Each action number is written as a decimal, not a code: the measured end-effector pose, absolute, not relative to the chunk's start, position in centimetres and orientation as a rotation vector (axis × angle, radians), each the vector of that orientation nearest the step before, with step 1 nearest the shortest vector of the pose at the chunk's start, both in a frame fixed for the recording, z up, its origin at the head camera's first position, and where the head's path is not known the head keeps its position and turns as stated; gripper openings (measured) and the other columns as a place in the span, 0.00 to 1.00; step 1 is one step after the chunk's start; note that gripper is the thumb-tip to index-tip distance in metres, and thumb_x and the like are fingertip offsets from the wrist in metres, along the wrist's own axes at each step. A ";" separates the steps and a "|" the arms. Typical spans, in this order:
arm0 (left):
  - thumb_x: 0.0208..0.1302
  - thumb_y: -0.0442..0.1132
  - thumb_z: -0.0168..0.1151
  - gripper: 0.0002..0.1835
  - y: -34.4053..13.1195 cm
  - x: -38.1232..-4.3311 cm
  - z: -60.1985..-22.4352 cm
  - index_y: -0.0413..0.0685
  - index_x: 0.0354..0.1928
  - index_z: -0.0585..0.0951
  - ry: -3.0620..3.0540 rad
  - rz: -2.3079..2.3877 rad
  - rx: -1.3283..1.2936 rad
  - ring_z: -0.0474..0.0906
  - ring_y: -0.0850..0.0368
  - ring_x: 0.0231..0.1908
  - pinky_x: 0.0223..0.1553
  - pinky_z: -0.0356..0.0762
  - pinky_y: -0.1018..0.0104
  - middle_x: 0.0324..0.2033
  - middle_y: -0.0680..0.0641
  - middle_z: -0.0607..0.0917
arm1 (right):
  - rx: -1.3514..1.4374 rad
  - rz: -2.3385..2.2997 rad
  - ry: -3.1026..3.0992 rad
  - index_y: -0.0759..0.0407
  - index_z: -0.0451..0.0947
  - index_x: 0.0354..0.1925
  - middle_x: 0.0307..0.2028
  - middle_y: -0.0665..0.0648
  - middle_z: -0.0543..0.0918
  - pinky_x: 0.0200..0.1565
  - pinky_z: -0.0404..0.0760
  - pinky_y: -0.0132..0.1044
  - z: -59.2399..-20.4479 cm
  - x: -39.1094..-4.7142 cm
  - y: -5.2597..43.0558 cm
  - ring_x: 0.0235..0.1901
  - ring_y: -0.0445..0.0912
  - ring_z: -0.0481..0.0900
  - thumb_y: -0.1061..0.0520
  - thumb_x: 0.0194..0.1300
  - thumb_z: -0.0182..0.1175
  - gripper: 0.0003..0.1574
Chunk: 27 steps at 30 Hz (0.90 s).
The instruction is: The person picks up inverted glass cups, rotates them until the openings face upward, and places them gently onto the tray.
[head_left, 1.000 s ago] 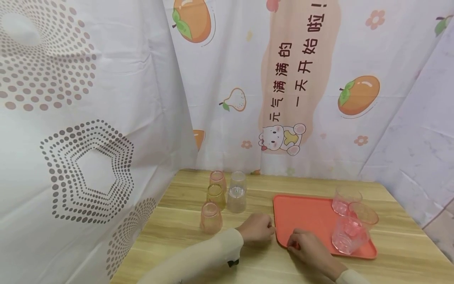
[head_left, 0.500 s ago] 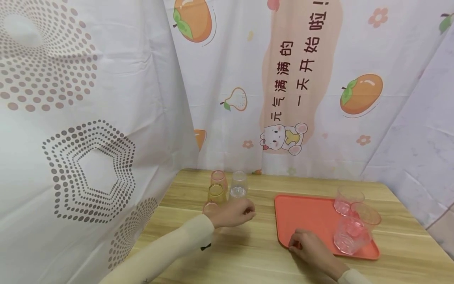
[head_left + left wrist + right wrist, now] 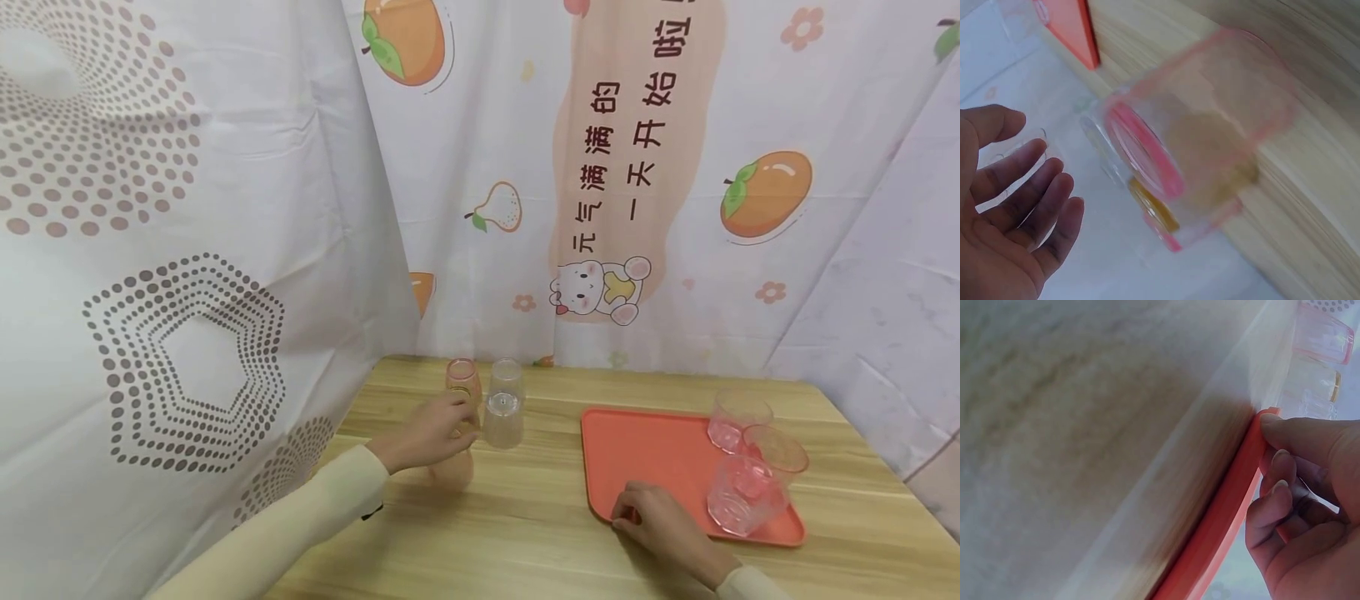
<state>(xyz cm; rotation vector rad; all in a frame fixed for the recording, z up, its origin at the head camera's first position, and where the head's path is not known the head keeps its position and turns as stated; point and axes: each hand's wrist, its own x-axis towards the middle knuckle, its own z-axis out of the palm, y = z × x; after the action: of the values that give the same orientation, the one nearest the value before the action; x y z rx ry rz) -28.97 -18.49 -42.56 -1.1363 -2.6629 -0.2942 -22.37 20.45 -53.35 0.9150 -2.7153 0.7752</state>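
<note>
left hand (image 3: pixel 427 433) is hovering empty, the pink cup (image 3: pixel 1210 94) beside it; any low sweep could be toppling that. right hand (image 3: pixel 667 527) is pinching the red tray (image 3: pixel 637 454).

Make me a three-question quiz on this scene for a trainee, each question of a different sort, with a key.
1. True or false: the left hand has its fingers curled round a tumbler.

2. Multiple choice: how many tumblers stand on the red tray?
A) One
B) Three
C) Six

3. Fill in the blank: the edge of the tray is held by the person's ____ hand.

Key
1. False. The left wrist view shows its fingers loosely bent and holding nothing.
2. B. All three are grouped toward the tray's right end in the head view.
3. Right. The right wrist view shows the right hand with its thumb on the tray's edge.
</note>
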 end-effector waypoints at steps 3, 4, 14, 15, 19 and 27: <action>0.67 0.43 0.69 0.12 -19.7 -28.6 -42.4 0.43 0.46 0.86 -2.665 -0.298 -1.131 0.77 0.58 0.40 0.41 0.79 0.67 0.43 0.49 0.82 | 0.916 0.769 -2.710 0.49 0.84 0.27 0.28 0.38 0.74 0.29 0.75 0.31 -53.3 -22.4 20.5 0.28 0.32 0.72 0.62 0.54 0.77 0.12; 0.68 0.43 0.69 0.12 -20.0 -28.5 -42.4 0.42 0.47 0.85 -2.672 -0.296 -1.128 0.76 0.57 0.41 0.41 0.79 0.66 0.43 0.49 0.83 | 0.917 0.767 -2.708 0.48 0.84 0.27 0.28 0.38 0.74 0.29 0.75 0.31 -53.3 -22.5 20.5 0.28 0.32 0.72 0.62 0.54 0.77 0.12; 0.65 0.46 0.70 0.19 -21.7 -28.1 -43.4 0.44 0.53 0.82 -2.692 -0.232 -1.116 0.75 0.50 0.49 0.47 0.77 0.52 0.50 0.46 0.81 | 0.909 0.778 -2.734 0.47 0.83 0.27 0.27 0.37 0.73 0.29 0.75 0.31 -53.3 -22.4 20.5 0.28 0.32 0.72 0.61 0.54 0.78 0.12; 0.65 0.46 0.70 0.20 -21.8 -28.1 -43.5 0.44 0.54 0.82 -2.699 -0.222 -1.116 0.75 0.49 0.50 0.48 0.77 0.51 0.51 0.46 0.80 | 0.907 0.783 -2.739 0.47 0.83 0.27 0.27 0.37 0.73 0.29 0.75 0.31 -53.3 -22.4 20.5 0.28 0.32 0.72 0.61 0.54 0.78 0.12; 0.63 0.47 0.71 0.23 -22.0 -28.1 -43.9 0.44 0.57 0.81 -2.738 -0.196 -1.105 0.74 0.48 0.50 0.47 0.78 0.51 0.49 0.45 0.80 | 0.906 0.790 -2.746 0.47 0.83 0.27 0.27 0.37 0.74 0.29 0.75 0.31 -53.3 -22.4 20.5 0.28 0.32 0.73 0.61 0.55 0.77 0.12; 0.63 0.50 0.72 0.26 -22.3 -28.3 -44.7 0.48 0.61 0.80 -2.835 -0.208 -1.051 0.71 0.54 0.46 0.43 0.77 0.58 0.47 0.50 0.78 | 0.911 0.807 -2.749 0.49 0.84 0.27 0.28 0.38 0.74 0.29 0.76 0.30 -53.4 -22.5 20.6 0.28 0.31 0.72 0.62 0.55 0.77 0.11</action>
<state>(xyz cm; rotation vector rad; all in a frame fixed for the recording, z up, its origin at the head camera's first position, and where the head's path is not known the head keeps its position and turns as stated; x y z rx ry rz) -28.33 -22.27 -44.72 -1.0510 -2.8351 -0.2085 -22.50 20.57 -53.37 0.9110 -2.7491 0.8069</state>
